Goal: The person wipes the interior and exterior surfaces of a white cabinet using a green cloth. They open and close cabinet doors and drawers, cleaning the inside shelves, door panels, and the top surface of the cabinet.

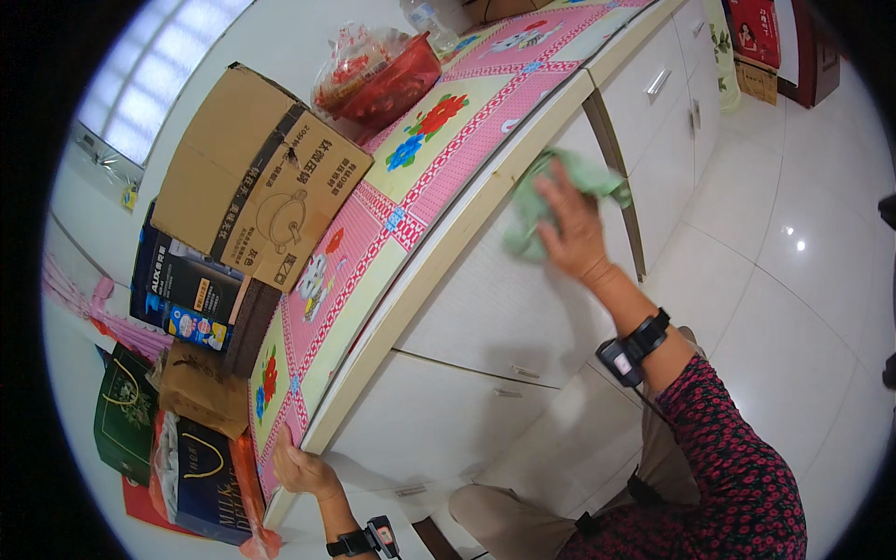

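My right hand (pixel 574 227) presses a light green cloth (pixel 532 203) against a white cabinet front (pixel 483 280), just under the countertop's edge. Hand and cloth are both a little blurred. Part of the cloth is hidden beneath the palm and fingers. My left hand (pixel 306 470) grips the pale wood-coloured countertop edge (pixel 420 297) near its near corner, fingers on top. A patterned plastic tablecloth (pixel 427 129) with flowers and cartoon animals covers the counter.
On the counter stand a cardboard box (pixel 259 175), a red plastic basin (pixel 392 84) with a plastic bag, and a clear bottle (pixel 428 21). Gift bags (pixel 199 476) crowd the left end. Metal handles (pixel 658 82) project from the cabinets. Glossy tiles (pixel 784 245) cover the floor.
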{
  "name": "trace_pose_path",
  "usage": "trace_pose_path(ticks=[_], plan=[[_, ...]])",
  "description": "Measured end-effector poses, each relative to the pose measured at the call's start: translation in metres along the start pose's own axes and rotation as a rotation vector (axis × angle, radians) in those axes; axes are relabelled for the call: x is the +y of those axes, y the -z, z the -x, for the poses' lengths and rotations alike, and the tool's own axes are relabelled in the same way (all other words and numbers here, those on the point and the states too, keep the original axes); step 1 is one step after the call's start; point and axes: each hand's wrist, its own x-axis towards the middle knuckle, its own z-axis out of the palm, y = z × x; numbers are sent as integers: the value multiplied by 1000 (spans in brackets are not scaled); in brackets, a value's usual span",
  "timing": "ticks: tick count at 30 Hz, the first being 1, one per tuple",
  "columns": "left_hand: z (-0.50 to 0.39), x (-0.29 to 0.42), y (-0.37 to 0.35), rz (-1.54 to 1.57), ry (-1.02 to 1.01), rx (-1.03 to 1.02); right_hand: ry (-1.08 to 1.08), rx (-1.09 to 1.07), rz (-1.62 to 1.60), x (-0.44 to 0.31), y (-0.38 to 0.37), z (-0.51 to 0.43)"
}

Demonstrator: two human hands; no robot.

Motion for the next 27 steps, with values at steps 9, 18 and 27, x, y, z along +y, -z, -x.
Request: trace_pose_path(ticks=[9, 18, 27], plan=[[-2, 1, 1, 24, 3, -4, -337, 213, -4, 50, -11, 5], [2, -4, -2, 25, 36, 13, 295, -184, -31, -30, -8, 43], [2, -8, -4, 50, 21, 15, -407, 124, 28, 66, 11, 16]])
